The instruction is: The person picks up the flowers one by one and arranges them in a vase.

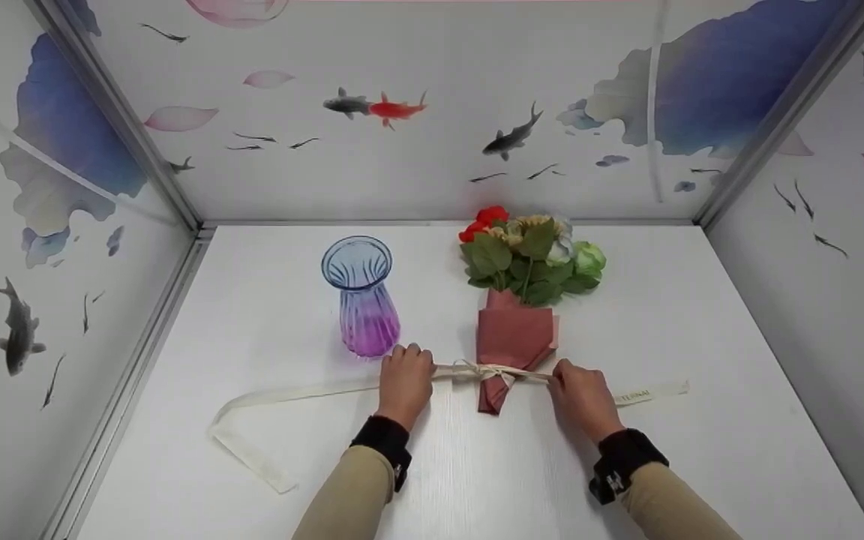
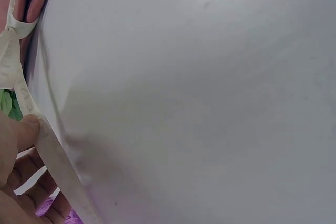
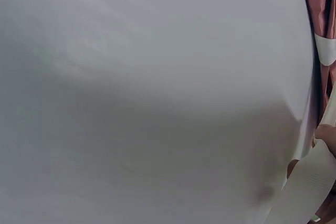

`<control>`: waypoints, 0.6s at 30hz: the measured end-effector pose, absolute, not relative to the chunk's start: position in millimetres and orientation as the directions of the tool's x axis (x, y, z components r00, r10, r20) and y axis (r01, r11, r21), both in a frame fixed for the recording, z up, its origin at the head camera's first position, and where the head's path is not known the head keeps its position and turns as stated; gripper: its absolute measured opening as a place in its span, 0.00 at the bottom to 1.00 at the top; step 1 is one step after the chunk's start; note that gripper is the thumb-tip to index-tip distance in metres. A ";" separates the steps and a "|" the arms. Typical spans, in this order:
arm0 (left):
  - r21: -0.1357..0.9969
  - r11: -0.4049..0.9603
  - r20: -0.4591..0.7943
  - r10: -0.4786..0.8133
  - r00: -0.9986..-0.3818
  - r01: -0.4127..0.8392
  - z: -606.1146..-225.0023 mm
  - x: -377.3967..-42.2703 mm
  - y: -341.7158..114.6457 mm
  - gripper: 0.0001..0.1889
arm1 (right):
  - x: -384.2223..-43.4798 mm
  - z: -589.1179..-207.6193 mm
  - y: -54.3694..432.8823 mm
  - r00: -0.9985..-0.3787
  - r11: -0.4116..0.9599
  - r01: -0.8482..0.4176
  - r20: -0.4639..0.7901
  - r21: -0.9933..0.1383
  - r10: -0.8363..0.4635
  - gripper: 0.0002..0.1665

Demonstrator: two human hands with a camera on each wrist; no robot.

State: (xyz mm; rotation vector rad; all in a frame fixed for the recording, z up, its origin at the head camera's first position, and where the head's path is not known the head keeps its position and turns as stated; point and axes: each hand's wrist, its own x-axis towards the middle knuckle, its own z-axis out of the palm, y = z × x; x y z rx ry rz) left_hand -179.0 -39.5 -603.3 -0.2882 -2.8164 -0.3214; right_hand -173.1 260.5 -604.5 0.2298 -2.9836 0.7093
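Note:
A bouquet of artificial flowers [image 1: 529, 259] lies on the white table, its stems wrapped in dusty-red paper [image 1: 514, 336]. Around the narrow lower part of the wrap runs a cream ribbon [image 1: 492, 369], knotted at the front. To the left of the bouquet, my left hand [image 1: 406, 381] pinches one side of the ribbon between thumb and fingers. My right hand [image 1: 586, 397] grips the other side, just right of the wrap. Between both hands the ribbon stretches nearly straight across the paper. In the left wrist view the thumb [image 2: 27, 129] presses on the ribbon band [image 2: 58, 163].
A blue-to-purple glass vase [image 1: 366, 300] stands behind the left hand. One long ribbon tail [image 1: 244, 442] trails over the table at left and folds back. The shorter printed tail [image 1: 653, 394] lies at right. Patterned walls [image 1: 432, 165] enclose the table's back and sides.

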 end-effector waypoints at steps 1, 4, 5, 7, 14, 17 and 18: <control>0.195 0.954 0.301 0.161 -0.940 0.226 -602.9 -178.7 -40.3 0.07 | -173.1 -605.2 261.6 -0.988 0.886 -0.155 0.094 -0.437 -0.126 0.06; 0.212 0.953 0.286 0.152 -0.946 0.217 -601.5 -178.0 -42.9 0.08 | -172.3 -606.9 264.7 -0.986 0.893 -0.160 0.102 -0.421 -0.129 0.07; 0.218 0.952 0.284 0.150 -0.947 0.216 -601.6 -178.1 -43.9 0.07 | -171.9 -607.2 265.6 -0.985 0.893 -0.165 0.108 -0.420 -0.131 0.07; 0.230 0.949 0.282 0.148 -0.948 0.217 -601.0 -177.7 -45.6 0.07 | -171.4 -607.6 267.1 -0.984 0.894 -0.171 0.114 -0.414 -0.135 0.08; 0.262 0.938 0.281 0.152 -0.948 0.228 -598.8 -177.3 -52.2 0.06 | -170.3 -604.5 272.1 -0.991 0.911 -0.132 0.080 -0.391 -0.109 0.07; 0.269 0.934 0.276 0.159 -0.948 0.235 -597.8 -177.7 -55.2 0.06 | -170.3 -604.8 275.7 -0.993 0.915 -0.110 0.073 -0.387 -0.089 0.07; 0.269 0.933 0.275 0.162 -0.948 0.238 -597.6 -177.9 -56.2 0.06 | -170.1 -604.7 276.7 -0.994 0.917 -0.103 0.071 -0.386 -0.082 0.07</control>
